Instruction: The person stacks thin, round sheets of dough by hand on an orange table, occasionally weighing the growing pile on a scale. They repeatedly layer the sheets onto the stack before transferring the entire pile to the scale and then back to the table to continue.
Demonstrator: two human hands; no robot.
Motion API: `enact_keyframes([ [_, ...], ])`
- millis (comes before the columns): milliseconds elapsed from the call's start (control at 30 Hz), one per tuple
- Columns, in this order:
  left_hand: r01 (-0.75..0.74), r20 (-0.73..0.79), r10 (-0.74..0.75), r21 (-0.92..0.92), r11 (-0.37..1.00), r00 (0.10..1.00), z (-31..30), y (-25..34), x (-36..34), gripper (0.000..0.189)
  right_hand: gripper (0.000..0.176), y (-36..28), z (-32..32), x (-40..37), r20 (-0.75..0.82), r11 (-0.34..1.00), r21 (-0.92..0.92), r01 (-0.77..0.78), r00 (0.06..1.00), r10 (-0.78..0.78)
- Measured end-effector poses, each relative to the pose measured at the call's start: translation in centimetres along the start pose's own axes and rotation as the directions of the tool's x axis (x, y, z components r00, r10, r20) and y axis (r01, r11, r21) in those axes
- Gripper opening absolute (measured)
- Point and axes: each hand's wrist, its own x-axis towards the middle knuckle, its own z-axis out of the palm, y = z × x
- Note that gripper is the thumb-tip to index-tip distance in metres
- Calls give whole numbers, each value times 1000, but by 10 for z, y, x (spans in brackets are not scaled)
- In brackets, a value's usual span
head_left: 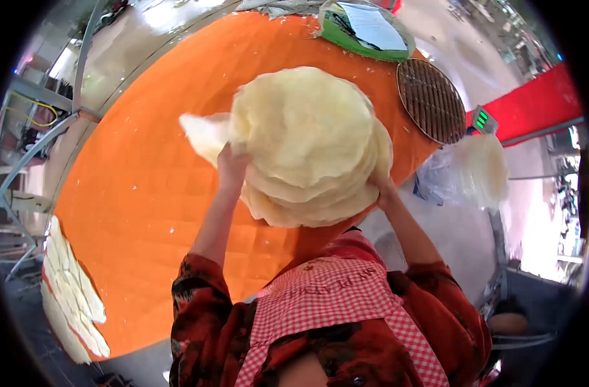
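Above orange table [146, 193], stack of pale discs [301, 135], left hand [232, 165] and right hand [382, 187] clamped on its edges, fingertips hidden.

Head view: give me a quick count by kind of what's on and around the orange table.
Stack of round flatbreads, held by left hand and right hand: 1
Round wire rack: 1
Green tray: 1
Clear bag of flatbreads: 1
Pile of pale cut sheets at the table's left edge: 1
Total: 5
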Motion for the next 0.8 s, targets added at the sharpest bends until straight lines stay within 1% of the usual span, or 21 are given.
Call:
enact_keyframes([
  [67,-96,1,99,240,966,995,40,17,14,35,58,18,-22,-2,-89,990,131,-47,994,59],
  [100,-138,5,146,355,925,989,52,25,17,33,58,13,-22,-4,-4,982,165,-89,996,91],
  [133,-113,-34,135,373,921,990,61,28,16,31,57,6,-23,-4,86,972,192,-135,989,121],
  [200,-70,-114,126,406,911,985,67,27,9,27,54,-2,-29,-3,103,948,186,-259,964,244],
  [233,-3,-170,65,341,940,983,66,26,5,28,52,-6,-32,-2,110,930,186,-317,947,301],
  [300,114,-261,-62,189,975,963,51,18,-7,30,49,-32,-48,-4,168,868,115,-483,870,463],
  [333,119,-344,-60,154,981,937,41,12,-13,33,48,-44,-61,-3,187,826,69,-559,821,540],
  [367,120,-420,-60,118,986,905,29,6,-18,36,44,-50,-77,0,254,774,35,-632,755,605],
  [400,118,-492,-65,77,990,868,18,-3,-23,38,43,-66,-78,2,226,767,-91,-636,736,638],
  [467,110,-574,23,196,974,818,-1,-33,-31,46,40,-97,-80,0,151,711,-339,-616,711,687],
  [500,111,-602,68,256,960,796,-11,-47,-34,49,38,-99,-87,0,103,739,-397,-544,774,625],
  [567,262,-663,-59,210,942,746,-28,-64,-31,55,34,-107,-90,-2,15,766,-516,-382,891,455],
  [600,334,-691,-131,168,927,711,-29,-72,-31,58,32,-113,-84,-2,55,784,-553,-282,926,372],
  [633,322,-655,-126,189,928,746,-30,-82,-29,57,29,-120,-77,-3,99,784,-593,-182,950,295],
  [667,309,-618,-120,209,928,777,-27,-73,-26,56,27,-128,-66,-5,150,774,-628,-79,964,221],
  [700,297,-582,-113,231,926,806,-27,-67,-28,56,25,-136,-54,-3,202,743,-669,-22,956,211],
  [733,267,-590,47,434,860,806,-21,-67,-36,53,24,-142,-39,1,257,712,-702,34,943,209],
  [767,244,-561,205,621,745,802,-10,-66,-43,50,22,-144,-26,3,313,683,-725,89,926,211],
  [800,220,-493,356,779,587,794,-6,-65,-46,47,21,-143,-17,7,337,659,-744,109,913,230],
])
